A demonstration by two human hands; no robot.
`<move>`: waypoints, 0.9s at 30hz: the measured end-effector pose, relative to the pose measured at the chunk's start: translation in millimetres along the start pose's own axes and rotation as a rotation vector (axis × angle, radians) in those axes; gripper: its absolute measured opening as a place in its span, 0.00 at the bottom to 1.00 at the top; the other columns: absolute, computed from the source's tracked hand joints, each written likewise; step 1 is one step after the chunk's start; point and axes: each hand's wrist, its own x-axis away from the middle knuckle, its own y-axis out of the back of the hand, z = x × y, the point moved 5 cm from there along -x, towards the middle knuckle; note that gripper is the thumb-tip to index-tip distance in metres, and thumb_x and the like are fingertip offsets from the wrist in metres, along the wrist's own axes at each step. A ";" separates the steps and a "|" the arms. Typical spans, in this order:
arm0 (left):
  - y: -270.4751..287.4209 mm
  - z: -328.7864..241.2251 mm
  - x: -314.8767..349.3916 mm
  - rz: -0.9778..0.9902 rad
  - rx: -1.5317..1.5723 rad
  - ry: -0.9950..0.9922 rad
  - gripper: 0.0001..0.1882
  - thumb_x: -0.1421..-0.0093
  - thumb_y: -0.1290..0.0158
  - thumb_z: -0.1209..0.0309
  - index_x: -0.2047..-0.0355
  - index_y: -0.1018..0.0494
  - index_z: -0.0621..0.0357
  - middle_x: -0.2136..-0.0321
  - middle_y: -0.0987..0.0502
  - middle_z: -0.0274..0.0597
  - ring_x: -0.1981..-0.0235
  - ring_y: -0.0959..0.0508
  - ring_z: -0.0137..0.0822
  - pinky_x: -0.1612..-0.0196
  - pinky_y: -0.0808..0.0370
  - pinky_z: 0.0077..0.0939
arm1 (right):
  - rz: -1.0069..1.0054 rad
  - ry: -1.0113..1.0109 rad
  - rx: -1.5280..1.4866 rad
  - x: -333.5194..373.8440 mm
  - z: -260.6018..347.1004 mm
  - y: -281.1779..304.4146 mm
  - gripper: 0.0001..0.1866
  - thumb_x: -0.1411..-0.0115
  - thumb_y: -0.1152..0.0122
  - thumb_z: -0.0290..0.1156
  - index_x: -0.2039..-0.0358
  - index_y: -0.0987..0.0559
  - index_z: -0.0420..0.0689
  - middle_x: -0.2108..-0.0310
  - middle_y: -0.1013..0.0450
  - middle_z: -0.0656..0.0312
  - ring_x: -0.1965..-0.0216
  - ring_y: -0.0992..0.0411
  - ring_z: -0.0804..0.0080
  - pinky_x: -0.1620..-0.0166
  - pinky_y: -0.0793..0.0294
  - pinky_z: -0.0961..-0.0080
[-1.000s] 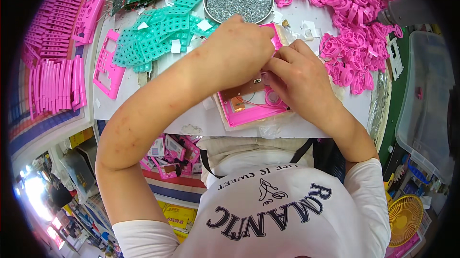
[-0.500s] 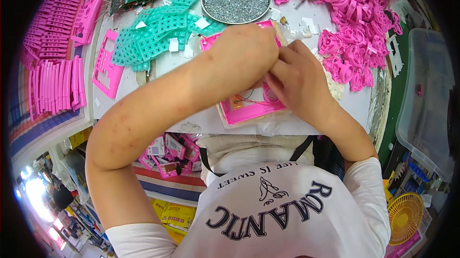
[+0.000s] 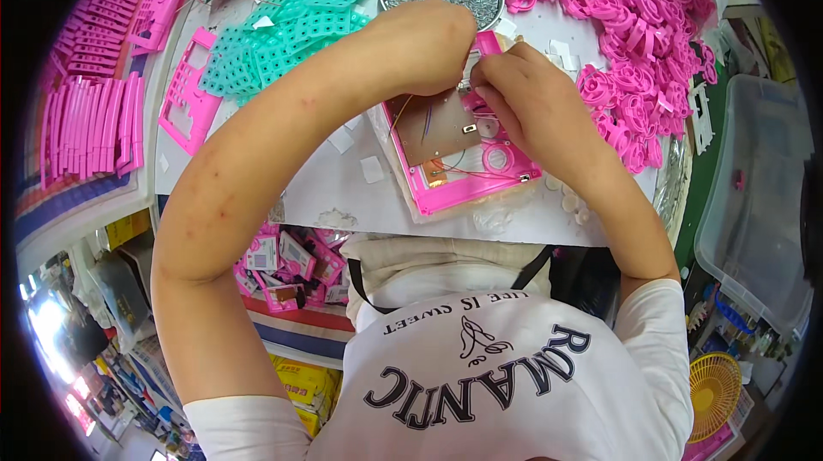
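I can't tell how open left hand (image 3: 439, 45) or right hand (image 3: 533, 99) is, or what's held; snagging thin red near-side wires (image 3: 493, 174) could detach them.

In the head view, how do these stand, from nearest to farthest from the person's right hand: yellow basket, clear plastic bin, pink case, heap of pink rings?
From the right hand:
1. pink case, beneath its fingers
2. heap of pink rings, just to the right
3. clear plastic bin, farther right
4. yellow basket, lower right
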 end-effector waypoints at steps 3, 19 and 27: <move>1.1 -2.1 2.5 -0.014 0.027 -0.019 0.08 0.46 0.39 0.71 0.74 0.21 0.66 0.75 0.20 0.57 0.70 0.18 0.55 0.63 0.22 0.46 | -0.084 -0.038 -0.062 3.4 -10.1 -5.9 0.09 0.44 0.34 0.26 0.62 0.21 0.45 0.60 0.24 0.60 0.55 0.30 0.54 0.51 0.27 0.60; -6.3 -11.0 17.7 -0.083 -0.164 -0.092 0.08 0.41 0.46 0.71 0.69 0.20 0.62 0.69 0.18 0.51 0.64 0.17 0.53 0.62 0.19 0.46 | 0.050 0.251 0.137 10.9 2.7 10.1 0.11 0.44 0.32 0.28 0.60 0.15 0.44 0.57 0.23 0.58 0.51 0.29 0.53 0.48 0.27 0.59; -10.7 -20.0 26.3 -0.200 -0.217 -0.154 0.06 0.43 0.46 0.73 0.68 0.20 0.61 0.68 0.18 0.50 0.65 0.16 0.50 0.63 0.18 0.43 | -0.043 0.108 0.217 13.6 12.9 -7.5 0.15 0.43 0.34 0.29 0.54 0.18 0.43 0.56 0.25 0.58 0.49 0.30 0.53 0.49 0.27 0.56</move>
